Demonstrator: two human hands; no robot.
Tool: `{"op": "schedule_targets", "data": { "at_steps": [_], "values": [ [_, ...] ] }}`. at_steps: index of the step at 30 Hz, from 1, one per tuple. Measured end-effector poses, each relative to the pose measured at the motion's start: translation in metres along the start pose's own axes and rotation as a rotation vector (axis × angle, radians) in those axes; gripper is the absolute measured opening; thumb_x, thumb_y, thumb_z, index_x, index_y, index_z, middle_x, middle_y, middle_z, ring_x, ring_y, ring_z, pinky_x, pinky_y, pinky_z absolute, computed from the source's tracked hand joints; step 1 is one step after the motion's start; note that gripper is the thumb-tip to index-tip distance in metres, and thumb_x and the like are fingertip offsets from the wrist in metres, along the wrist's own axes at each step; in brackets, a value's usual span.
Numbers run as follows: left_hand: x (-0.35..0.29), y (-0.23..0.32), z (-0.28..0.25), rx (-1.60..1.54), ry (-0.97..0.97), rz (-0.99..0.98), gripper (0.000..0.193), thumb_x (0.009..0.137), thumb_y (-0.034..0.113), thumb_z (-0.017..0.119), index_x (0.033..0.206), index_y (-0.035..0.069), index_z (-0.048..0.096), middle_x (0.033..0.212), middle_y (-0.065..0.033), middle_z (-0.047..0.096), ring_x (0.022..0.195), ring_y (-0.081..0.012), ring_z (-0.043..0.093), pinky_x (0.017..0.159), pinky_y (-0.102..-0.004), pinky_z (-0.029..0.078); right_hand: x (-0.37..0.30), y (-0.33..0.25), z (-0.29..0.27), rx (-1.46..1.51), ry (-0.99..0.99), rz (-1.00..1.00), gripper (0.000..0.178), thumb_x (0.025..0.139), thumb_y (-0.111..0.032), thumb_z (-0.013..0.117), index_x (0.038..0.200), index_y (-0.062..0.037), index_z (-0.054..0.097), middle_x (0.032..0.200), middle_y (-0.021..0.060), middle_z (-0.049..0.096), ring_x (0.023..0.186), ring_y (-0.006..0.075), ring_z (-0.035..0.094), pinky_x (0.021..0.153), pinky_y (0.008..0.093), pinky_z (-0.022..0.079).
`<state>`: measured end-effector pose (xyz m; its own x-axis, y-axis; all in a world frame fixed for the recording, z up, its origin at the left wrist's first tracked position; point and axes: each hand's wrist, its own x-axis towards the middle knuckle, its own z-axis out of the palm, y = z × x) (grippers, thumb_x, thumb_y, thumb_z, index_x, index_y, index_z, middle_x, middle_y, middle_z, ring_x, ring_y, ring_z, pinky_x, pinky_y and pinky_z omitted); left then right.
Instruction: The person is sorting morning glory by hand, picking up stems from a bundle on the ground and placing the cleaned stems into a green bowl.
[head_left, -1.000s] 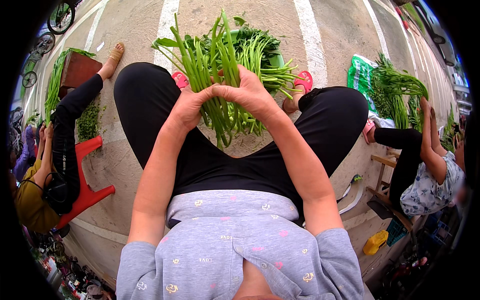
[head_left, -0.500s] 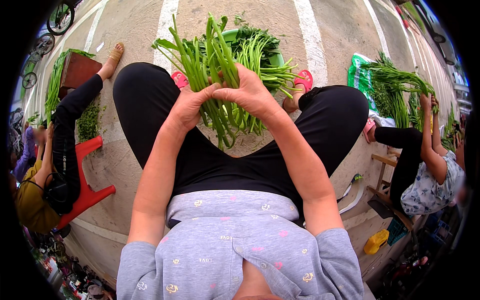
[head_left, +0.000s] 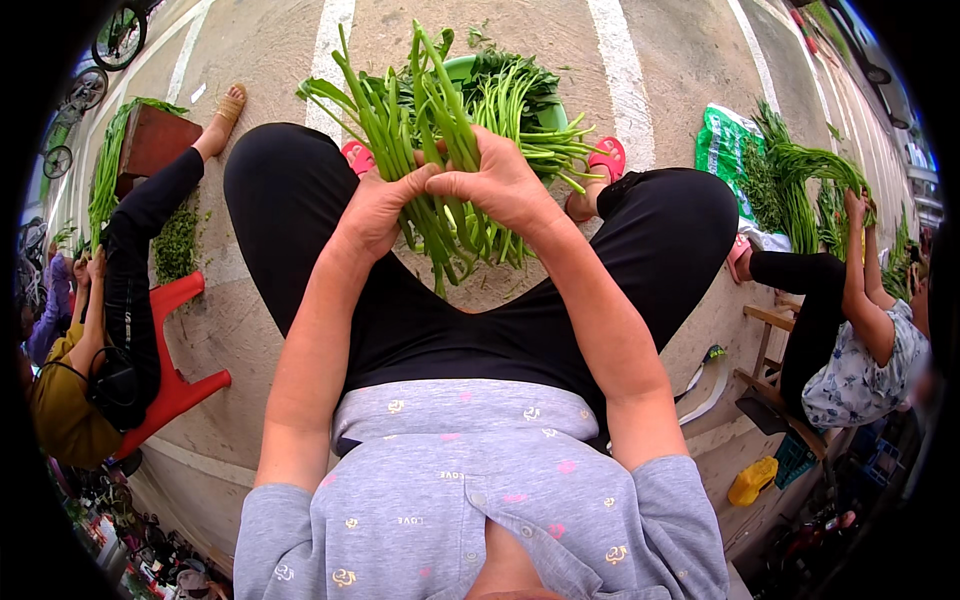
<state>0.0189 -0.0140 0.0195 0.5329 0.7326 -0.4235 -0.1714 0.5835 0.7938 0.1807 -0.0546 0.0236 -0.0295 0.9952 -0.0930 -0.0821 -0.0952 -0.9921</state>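
A bunch of long green vegetable stems (head_left: 440, 120), some ending in narrow leaves, is held between my two hands above the gap between my knees. My left hand (head_left: 377, 218) is closed round its left side, and my right hand (head_left: 500, 185) grips the right side. Both thumbs meet across the front, and most of the fingers are hidden behind the stems. Just beyond, a light green basin (head_left: 552, 118) stands on the ground, heaped with more leafy stems (head_left: 505, 105). The bunch hides part of the basin.
To my left, a seated person is beside a red plastic stool (head_left: 170, 360) and a brown box (head_left: 155, 145) draped with greens. On my right another person holds long green stems (head_left: 820, 165) near a green-and-white sack (head_left: 722, 150). A yellow container (head_left: 752, 482) lies on the ground.
My hands keep their grip almost unmoved, while the bunch's upper ends shift slightly left and up. At right, the other person's stems have bent into a higher arch.
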Motion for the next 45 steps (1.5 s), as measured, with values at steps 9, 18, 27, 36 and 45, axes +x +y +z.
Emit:
{"op": "schedule_targets", "data": {
  "at_steps": [9, 18, 27, 36, 45],
  "values": [
    [-0.002, 0.003, 0.003, -0.016, -0.012, 0.003, 0.027, 0.082, 0.017, 0.066, 0.103, 0.002, 0.058, 0.090, -0.0029, 0.061, 0.081, -0.0124, 0.058, 0.072, -0.0262, 0.048, 0.000, 0.000, 0.000, 0.000, 0.010, 0.012, 0.033, 0.069, -0.011, 0.073, 0.096, 0.0015, 0.058, 0.084, 0.0056, 0.060, 0.076, 0.0126, 0.057, 0.069, 0.0264, 0.047],
    [-0.002, 0.004, 0.001, -0.044, -0.007, -0.038, 0.023, 0.084, 0.019, 0.064, 0.101, 0.003, 0.058, 0.084, -0.0036, 0.061, 0.075, -0.0141, 0.059, 0.067, -0.0272, 0.049, -0.001, -0.013, 0.001, 0.144, -0.003, 0.048, 0.024, 0.073, -0.006, 0.065, 0.093, 0.0030, 0.055, 0.078, 0.0050, 0.059, 0.066, 0.0106, 0.056, 0.060, 0.0250, 0.047],
    [0.001, 0.002, -0.001, -0.052, 0.050, -0.036, 0.020, 0.084, 0.018, 0.065, 0.097, 0.005, 0.058, 0.082, -0.0044, 0.061, 0.074, -0.0141, 0.059, 0.067, -0.0275, 0.050, -0.001, -0.014, -0.004, 0.100, 0.103, 0.059, 0.020, 0.080, -0.010, 0.055, 0.096, 0.0007, 0.053, 0.081, 0.0035, 0.058, 0.067, 0.0089, 0.054, 0.062, 0.0236, 0.046],
    [0.002, 0.001, -0.005, -0.064, 0.007, -0.032, 0.020, 0.082, 0.016, 0.066, 0.096, 0.004, 0.057, 0.084, -0.0032, 0.060, 0.076, -0.0135, 0.058, 0.069, -0.0271, 0.049, 0.001, -0.009, 0.002, 0.062, 0.070, -0.013, 0.039, 0.074, -0.017, 0.071, 0.099, 0.0028, 0.048, 0.083, 0.0090, 0.059, 0.074, 0.0157, 0.059, 0.066, 0.0287, 0.049],
    [0.001, 0.000, -0.003, -0.065, 0.027, -0.024, 0.026, 0.082, 0.021, 0.067, 0.101, 0.005, 0.058, 0.092, -0.0031, 0.061, 0.083, -0.0132, 0.058, 0.072, -0.0274, 0.048, -0.004, -0.011, 0.007, -0.466, 0.050, 0.019, 0.045, 0.072, -0.017, 0.073, 0.100, 0.0038, 0.046, 0.091, 0.0158, 0.061, 0.084, 0.0210, 0.061, 0.075, 0.0313, 0.049]
  ]
}}
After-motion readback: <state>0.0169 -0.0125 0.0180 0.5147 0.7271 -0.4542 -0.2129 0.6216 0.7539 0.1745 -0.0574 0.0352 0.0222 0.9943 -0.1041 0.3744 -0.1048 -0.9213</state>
